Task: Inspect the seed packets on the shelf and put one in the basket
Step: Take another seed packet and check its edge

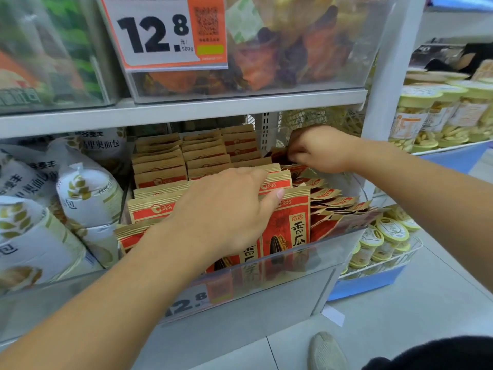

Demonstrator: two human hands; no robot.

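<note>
Seed packets [286,225] stand upright, fronts facing out; left hand [224,209] grip curls over one, right hand [320,149] pinches another

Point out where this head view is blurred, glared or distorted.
Head view: the upper clear bin is hazy with glare; the white bread bags at left smear; shelf edges bow from the wide lens; the left hand on the seed packets stays fairly sharp.
</note>
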